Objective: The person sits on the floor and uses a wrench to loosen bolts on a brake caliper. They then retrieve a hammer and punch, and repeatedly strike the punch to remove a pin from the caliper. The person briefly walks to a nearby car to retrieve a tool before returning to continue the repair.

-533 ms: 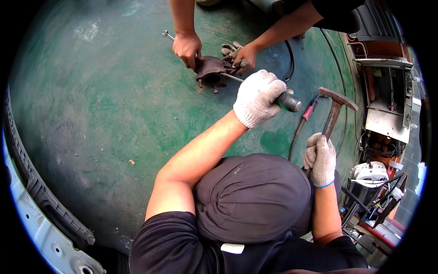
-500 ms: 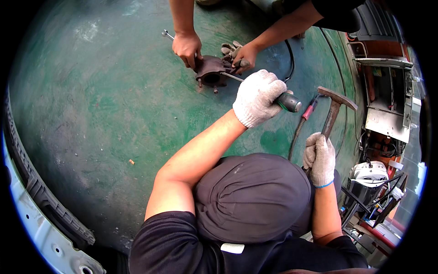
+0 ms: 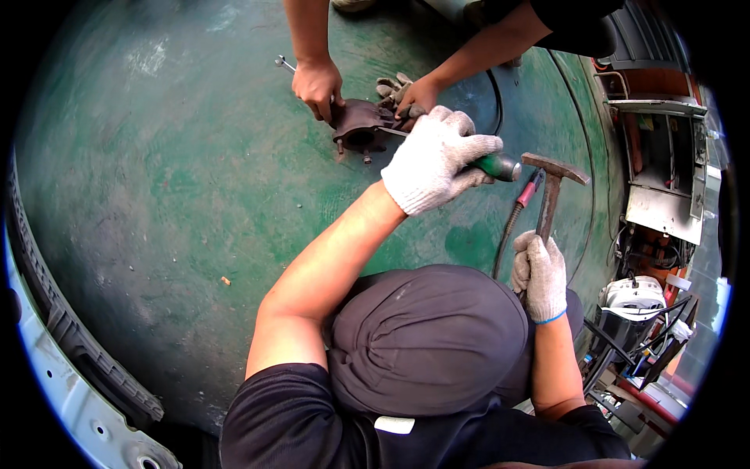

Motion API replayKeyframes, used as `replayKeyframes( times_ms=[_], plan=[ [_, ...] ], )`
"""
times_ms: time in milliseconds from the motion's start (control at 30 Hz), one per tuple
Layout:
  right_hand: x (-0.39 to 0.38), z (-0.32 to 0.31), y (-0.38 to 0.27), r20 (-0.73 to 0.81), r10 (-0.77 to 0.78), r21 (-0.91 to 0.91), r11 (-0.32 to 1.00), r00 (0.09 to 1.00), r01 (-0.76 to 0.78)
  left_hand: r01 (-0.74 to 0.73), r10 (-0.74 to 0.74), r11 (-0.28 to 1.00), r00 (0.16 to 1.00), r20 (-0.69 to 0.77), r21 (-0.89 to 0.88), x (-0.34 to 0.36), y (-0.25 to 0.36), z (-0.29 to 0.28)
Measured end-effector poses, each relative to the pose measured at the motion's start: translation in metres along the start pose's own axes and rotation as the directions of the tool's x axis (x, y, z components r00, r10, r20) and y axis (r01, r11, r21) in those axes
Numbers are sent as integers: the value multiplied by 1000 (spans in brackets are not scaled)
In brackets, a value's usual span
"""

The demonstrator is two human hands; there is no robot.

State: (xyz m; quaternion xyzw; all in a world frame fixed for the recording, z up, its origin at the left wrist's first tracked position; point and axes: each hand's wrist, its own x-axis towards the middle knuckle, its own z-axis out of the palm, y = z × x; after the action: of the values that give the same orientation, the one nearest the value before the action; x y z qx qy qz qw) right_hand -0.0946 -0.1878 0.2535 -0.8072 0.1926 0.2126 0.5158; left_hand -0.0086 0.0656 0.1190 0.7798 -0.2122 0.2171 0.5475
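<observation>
Neither of my own hands is in view. A person in a dark cap (image 3: 430, 340) crouches just below me, seen from behind. That person's gloved left hand (image 3: 437, 160) holds a screwdriver by its green handle (image 3: 500, 166), its shank pointing at a rusty metal housing (image 3: 355, 121) on the floor. A hammer (image 3: 549, 199) stands head up in the same person's gloved right hand (image 3: 542, 277), its head near the handle's capped end. From the top edge, a second person's bare hand (image 3: 318, 87) presses on the housing; their other hand (image 3: 419, 95) is beside it.
A wrench end (image 3: 283, 62) sticks out by the second person's hand. On the green floor (image 3: 195, 156) lies a hose with a pink-red fitting (image 3: 529, 190). Shelving (image 3: 664, 207) and a white-topped machine (image 3: 631, 297) stand right; a pale-blue metal panel (image 3: 74, 406) lies lower left.
The crouching person's left hand has shifted a little left and up, its fingers looser round the screwdriver. The hammer has moved left, toward the handle's end.
</observation>
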Motion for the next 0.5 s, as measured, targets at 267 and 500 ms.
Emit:
replayKeyframes(
  times_ms=[267, 500],
  plan=[
    [0, 5, -3, -3, 21, -26, 999, 1000, -21, 17, -22, 998, 997, -71, -59, 12, -5, -6],
    [3, 6, -5, 11, 46, -1, 999, 999, -46, 106, -107, 994, 994, -32, -25, 3, -14, 9]
  ],
)
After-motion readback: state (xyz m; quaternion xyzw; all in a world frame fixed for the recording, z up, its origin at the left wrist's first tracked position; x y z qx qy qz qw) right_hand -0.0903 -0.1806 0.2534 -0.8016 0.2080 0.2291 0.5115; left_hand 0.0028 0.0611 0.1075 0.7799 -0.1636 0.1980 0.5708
